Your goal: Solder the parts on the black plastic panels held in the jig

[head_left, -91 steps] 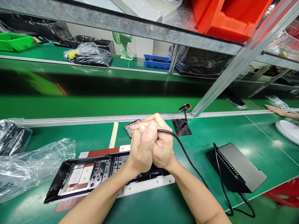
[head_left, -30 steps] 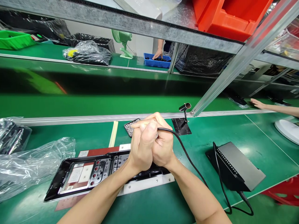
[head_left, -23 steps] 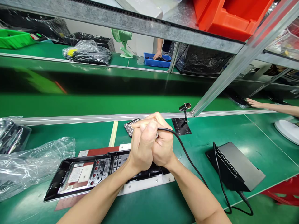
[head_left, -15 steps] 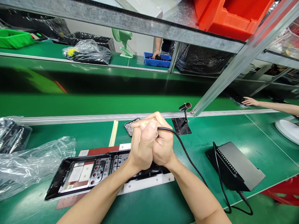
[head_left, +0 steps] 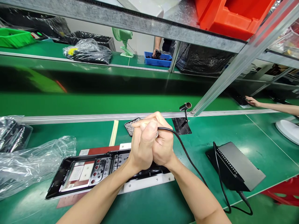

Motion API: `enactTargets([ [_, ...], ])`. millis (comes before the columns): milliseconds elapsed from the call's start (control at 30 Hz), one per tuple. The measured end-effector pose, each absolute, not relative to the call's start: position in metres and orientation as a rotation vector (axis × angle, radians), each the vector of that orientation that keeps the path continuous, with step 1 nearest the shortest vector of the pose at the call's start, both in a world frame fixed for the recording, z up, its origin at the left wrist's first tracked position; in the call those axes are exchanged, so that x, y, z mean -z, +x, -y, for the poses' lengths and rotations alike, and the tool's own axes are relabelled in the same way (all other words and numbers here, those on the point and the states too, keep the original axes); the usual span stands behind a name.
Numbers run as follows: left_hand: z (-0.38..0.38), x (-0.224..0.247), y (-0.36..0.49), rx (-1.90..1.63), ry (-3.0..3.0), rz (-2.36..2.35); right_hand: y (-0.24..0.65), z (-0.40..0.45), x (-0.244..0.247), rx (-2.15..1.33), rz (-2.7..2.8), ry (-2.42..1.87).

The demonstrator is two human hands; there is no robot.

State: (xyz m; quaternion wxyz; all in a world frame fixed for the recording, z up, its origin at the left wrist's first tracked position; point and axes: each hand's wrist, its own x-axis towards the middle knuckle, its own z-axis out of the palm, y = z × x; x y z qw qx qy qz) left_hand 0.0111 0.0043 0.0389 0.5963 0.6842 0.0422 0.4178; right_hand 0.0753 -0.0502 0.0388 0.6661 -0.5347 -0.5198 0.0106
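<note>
Both fists are pressed together over the right part of a black plastic housing (head_left: 58, 179). My left hand (head_left: 142, 144) and my right hand (head_left: 163, 144) are closed around a corded tool, apparently an electric screwdriver; its body and tip are hidden by the fingers. A black cable (head_left: 184, 149) comes out at the top of the grip and bends down to the right. Under the hands, the housing lies tilted across a white fixture strip (head_left: 149, 184) and a reddish-brown board (head_left: 99, 151). Beyond my left hand is a small black tray of screws (head_left: 132, 127).
A black power box (head_left: 233, 165) with cords stands right, near a tube-shaped holder (head_left: 185, 106). Clear plastic bags (head_left: 37, 165) lie left. A metal shelf beam (head_left: 144, 23) and slanted post (head_left: 224, 59) cross above. Co-workers' hands show at a blue bin (head_left: 158, 62) and far right (head_left: 253, 101).
My hands hold the same place and grip. At the back, a co-worker's hand has lifted a black part from the blue bin. The far-right co-worker's hand has shifted slightly.
</note>
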Motion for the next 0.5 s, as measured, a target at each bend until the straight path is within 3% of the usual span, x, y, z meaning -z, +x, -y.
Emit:
enactTargets([
  [500, -0.0041, -0.0402, 0.0106, -0.945, 1.601, -0.105, 0.0754, 0.0508, -0.0378, -0.006, 1.172, -1.211],
])
